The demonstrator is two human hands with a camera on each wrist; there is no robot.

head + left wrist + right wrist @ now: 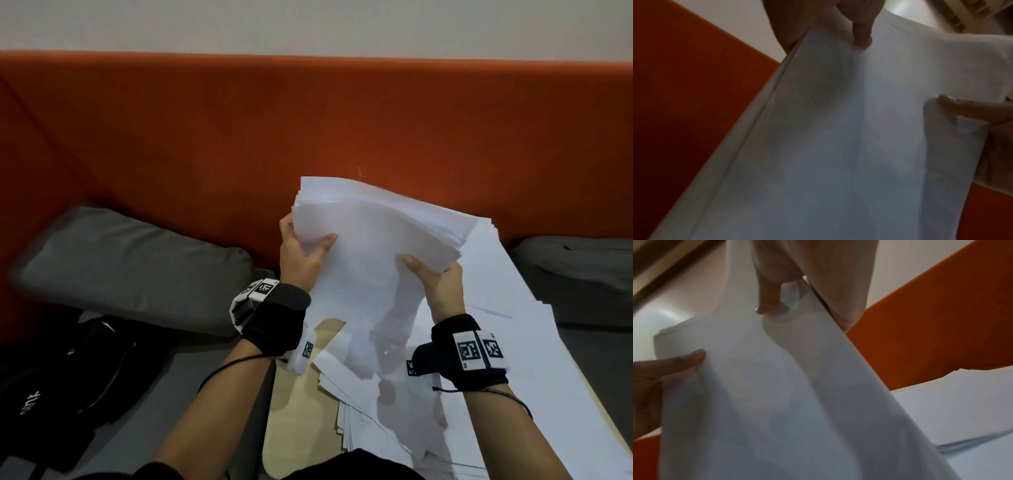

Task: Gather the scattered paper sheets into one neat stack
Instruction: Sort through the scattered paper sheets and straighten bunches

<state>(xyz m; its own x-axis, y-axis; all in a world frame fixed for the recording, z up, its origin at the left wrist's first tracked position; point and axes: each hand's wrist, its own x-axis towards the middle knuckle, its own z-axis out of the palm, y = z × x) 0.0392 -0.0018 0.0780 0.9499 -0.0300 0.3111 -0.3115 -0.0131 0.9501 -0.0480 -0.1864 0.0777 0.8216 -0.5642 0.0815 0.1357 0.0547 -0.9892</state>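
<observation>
A thick bundle of white paper sheets [370, 240] is lifted upright above the table, its top edges fanned and uneven. My left hand [301, 250] grips its left edge, thumb on the front face. My right hand [433, 277] grips its right edge the same way. In the left wrist view the bundle [838, 129] fills the frame, with my left hand [838, 29] at the top. The right wrist view shows the bundle [766, 394] pinched by my right hand [789, 293]. More loose sheets [513, 359] lie spread over the table under and right of the bundle.
The light wooden table [298, 411] shows bare at its left edge. An orange sofa back [239, 137] stands behind. A grey cushion [130, 267] lies to the left, another cushion [579, 270] to the right. A black bag [68, 377] sits at lower left.
</observation>
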